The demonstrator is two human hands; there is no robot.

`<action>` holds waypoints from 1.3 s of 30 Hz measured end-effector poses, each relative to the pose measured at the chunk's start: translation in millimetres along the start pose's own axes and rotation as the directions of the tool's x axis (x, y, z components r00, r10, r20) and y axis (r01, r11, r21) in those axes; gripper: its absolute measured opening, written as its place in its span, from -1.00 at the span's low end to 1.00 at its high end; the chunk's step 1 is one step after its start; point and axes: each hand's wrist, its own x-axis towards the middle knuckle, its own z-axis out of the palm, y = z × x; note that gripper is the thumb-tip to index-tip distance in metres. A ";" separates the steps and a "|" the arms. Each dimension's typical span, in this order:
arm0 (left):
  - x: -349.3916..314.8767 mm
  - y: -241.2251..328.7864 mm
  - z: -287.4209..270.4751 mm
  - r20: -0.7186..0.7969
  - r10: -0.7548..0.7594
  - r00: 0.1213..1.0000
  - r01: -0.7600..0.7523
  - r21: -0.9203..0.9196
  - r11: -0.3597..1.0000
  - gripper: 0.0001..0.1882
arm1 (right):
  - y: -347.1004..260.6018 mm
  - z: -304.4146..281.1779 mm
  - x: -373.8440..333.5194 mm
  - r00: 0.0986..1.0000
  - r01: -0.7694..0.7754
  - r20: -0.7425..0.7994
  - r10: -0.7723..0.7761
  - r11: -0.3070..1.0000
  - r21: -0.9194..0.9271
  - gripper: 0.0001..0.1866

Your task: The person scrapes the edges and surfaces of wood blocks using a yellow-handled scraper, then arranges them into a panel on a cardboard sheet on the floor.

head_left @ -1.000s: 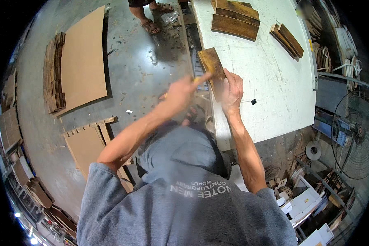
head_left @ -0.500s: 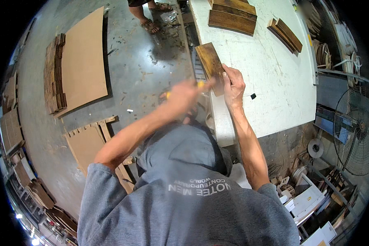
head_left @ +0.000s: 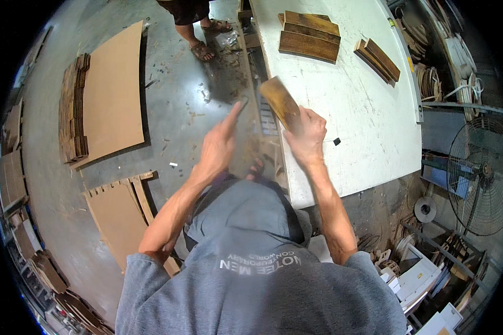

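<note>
My right hand (head_left: 309, 137) grips a short dark-brown wooden board (head_left: 283, 103) by its near end, over the left edge of the white worktable (head_left: 369, 128). Motion blurs the board, which is tilted with its far end to the left. My left hand (head_left: 218, 146) is closed and apart from the board, over the floor, its index finger stretched forward. A small grey tip (head_left: 244, 101) shows at that fingertip; the rest of the slim tool is hidden in the hand. A small black piece (head_left: 336, 142) lies on the table beside my right hand.
Brown wooden blocks (head_left: 310, 42) and a pair of narrow strips (head_left: 377, 60) lie farther up the table. On the floor to the left are a cardboard sheet (head_left: 114, 95) and stacked brown boards (head_left: 75, 111). Another person's feet (head_left: 204, 51) stand ahead. A fan (head_left: 480, 176) is at right.
My left hand has drawn back leftward from the board; the yellow handle seen in it before no longer shows. My right hand has shifted slightly nearer and left, with the board turning in it.
</note>
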 end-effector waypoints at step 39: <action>3.8 12.6 37.2 0.388 0.362 0.847 -0.438 0.125 0.890 -0.24 | 24.6 14.0 6.0 0.964 -0.130 -0.132 0.232 0.840 0.526 -0.60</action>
